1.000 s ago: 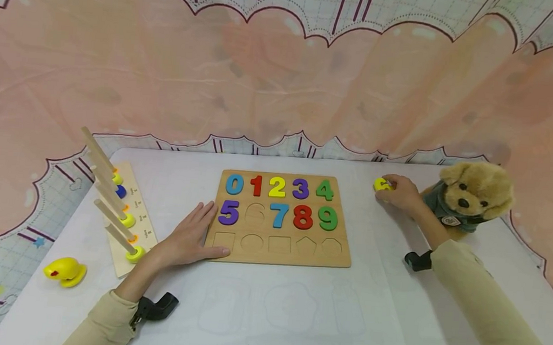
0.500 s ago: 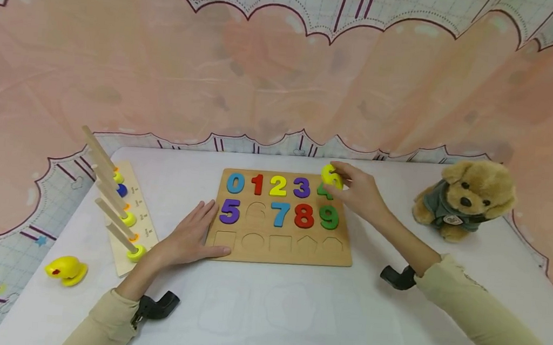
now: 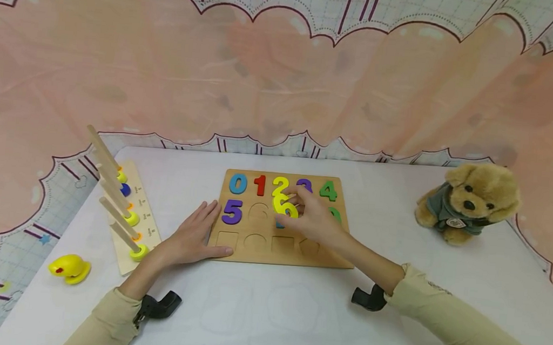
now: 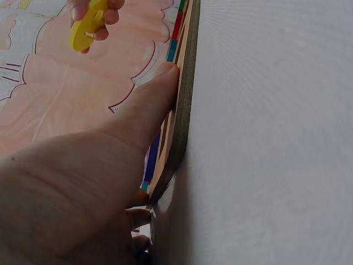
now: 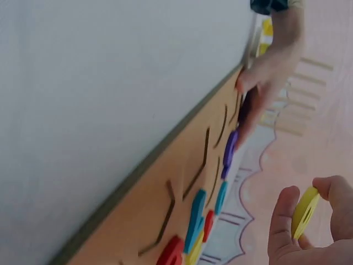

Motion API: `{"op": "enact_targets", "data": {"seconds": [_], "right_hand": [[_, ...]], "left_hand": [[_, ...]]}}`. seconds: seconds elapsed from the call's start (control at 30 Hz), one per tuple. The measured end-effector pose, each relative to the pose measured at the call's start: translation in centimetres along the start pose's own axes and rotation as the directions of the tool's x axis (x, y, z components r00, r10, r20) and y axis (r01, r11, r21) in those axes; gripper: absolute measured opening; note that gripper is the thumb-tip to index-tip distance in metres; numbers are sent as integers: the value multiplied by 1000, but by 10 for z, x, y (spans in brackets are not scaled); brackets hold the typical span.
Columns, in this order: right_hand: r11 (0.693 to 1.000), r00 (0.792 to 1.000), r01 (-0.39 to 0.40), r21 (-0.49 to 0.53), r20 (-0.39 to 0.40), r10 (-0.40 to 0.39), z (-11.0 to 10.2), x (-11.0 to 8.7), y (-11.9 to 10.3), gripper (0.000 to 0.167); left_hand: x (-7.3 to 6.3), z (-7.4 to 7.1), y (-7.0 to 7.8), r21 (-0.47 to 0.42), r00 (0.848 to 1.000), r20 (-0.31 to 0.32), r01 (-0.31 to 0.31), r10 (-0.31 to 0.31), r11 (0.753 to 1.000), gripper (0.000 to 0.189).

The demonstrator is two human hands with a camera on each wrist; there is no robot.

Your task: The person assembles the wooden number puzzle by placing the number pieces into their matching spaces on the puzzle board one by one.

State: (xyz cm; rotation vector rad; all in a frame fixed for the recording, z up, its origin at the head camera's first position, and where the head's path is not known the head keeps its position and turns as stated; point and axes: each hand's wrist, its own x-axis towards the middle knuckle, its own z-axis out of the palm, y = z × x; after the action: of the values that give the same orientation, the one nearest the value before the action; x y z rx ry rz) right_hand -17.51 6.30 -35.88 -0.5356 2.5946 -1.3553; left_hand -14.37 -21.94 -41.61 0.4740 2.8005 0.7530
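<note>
My right hand pinches a yellow wooden number 6 between thumb and fingertips. The 6 is raised over the wooden number board and overlaps the blue 7 in the head view. In the right wrist view the yellow piece is seen nearly edge-on. My left hand rests at the board's left side, its fingers extended along the edge and its thumb on the front left corner. Beside the purple 5 is a 6-shaped recess. The front row has outlined shape recesses.
A pegged stacking toy with coloured rings stands left of the board. Near the table's left edge sits a yellow toy duck. A plush dog in a grey-green top is at the back right. A patterned cloth hangs behind the table.
My right hand has carried the yellow 6 leftward from beside the plush dog, past the green 4, to over the board's middle. My left hand has stayed on the board's left edge.
</note>
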Motion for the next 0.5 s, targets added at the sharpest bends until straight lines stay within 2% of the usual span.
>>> {"op": "enact_targets", "data": {"seconds": [0.1, 0.2, 0.37, 0.5], "right_hand": [[992, 997, -65, 105, 37, 61, 9, 4, 0, 53], [969, 989, -146, 198, 58, 137, 15, 8, 1, 53], [899, 966, -257, 353, 82, 244, 24, 13, 3, 60], [834, 955, -291, 469, 96, 279, 29, 16, 4, 65]], "left_hand": [[0, 0, 0, 3, 1000, 0, 2, -2, 1000, 108], [0, 0, 0, 2, 1000, 1, 4, -4, 1000, 108], [0, 0, 1, 0, 1000, 1, 6, -6, 1000, 108], [0, 1, 0, 7, 1000, -3, 6, -6, 1000, 109]]}}
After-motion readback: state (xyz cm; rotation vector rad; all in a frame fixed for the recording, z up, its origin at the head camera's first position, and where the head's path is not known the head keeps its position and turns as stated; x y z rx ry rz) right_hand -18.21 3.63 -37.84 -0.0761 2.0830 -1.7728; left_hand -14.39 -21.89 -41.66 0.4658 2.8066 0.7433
